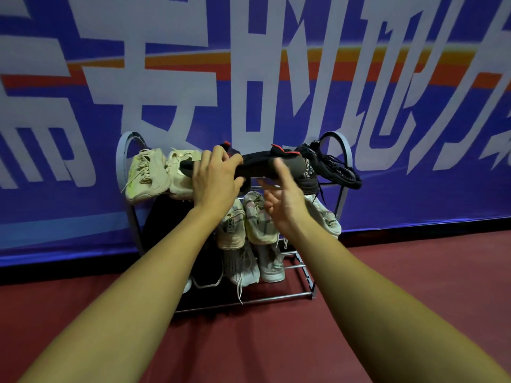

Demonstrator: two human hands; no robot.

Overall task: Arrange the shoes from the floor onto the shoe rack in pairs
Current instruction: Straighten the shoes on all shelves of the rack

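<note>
1. The left hand [215,181] has its fingers curled over a dark shoe with a red tab [257,165], gripping it from above at the top tier of the shoe rack [124,153].
2. The right hand [284,201] is just below that same shoe, fingers loose and spread. It's blurry, so I can't tell if it's actually touching.
3. Also on the top tier: a beige pair [148,172] on the left and black lace-up shoes [331,167] on the right, with the held shoe between them.
4. The middle tier has pale checked sneakers [260,219]. The bottom tier has grey-white ones [243,268] plus a black sneaker [207,272].
5. The rack stands on a red floor [401,299] against a blue banner [414,194].
</note>
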